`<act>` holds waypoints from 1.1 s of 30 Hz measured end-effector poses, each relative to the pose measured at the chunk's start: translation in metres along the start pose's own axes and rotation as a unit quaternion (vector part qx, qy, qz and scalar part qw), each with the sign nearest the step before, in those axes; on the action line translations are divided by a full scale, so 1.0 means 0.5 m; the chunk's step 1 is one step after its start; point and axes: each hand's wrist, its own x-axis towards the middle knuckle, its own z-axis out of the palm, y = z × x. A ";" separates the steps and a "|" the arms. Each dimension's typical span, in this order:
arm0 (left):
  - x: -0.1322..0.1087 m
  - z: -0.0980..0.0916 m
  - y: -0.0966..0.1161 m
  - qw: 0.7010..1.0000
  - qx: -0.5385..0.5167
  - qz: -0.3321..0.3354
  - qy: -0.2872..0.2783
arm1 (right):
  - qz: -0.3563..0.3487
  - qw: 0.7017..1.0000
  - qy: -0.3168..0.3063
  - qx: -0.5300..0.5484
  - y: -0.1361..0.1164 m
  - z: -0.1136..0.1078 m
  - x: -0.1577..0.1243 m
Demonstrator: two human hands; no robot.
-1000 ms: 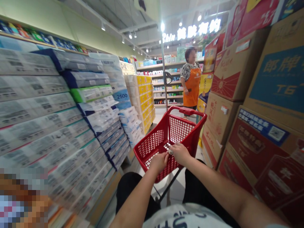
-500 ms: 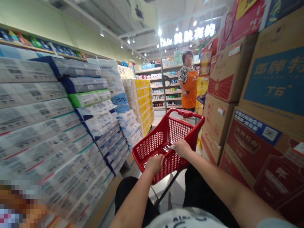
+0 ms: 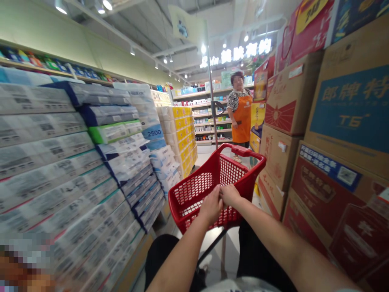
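Note:
A red plastic shopping cart point(image 3: 194, 184) with a perforated basket stands directly in front of me. My left hand point(image 3: 212, 205) is over its near side, fingers bent and closed. Right beside it is my right hand point(image 3: 230, 195), curled, and the two hands meet at the fingers. Whatever lies between the fingers is hidden. No goods show in the visible part of the basket.
Tall stacks of wrapped paper packs point(image 3: 45, 162) line the left. Cardboard boxes point(image 3: 282, 158) rise close on the right. Ahead stand a yellow pack stack point(image 3: 184, 134), a metal pole point(image 3: 213, 105), a person in an orange apron point(image 3: 242, 117) and shelves point(image 3: 200, 111).
My left hand has come off the near rim and moved right and up to meet my right hand. A small whitish thing at my right fingers has gone out of sight.

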 end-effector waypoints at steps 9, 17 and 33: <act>0.019 0.011 0.022 0.994 0.030 -0.089 -0.054 | 0.024 0.997 0.073 -0.002 0.178 -0.085 0.040; 0.082 0.020 0.070 0.983 0.042 -0.141 -0.110 | 0.021 0.955 0.179 -0.236 0.153 -0.037 0.012; 0.074 0.004 0.027 0.967 -0.035 -0.235 -0.093 | 0.001 0.956 0.137 -0.258 0.122 -0.030 0.015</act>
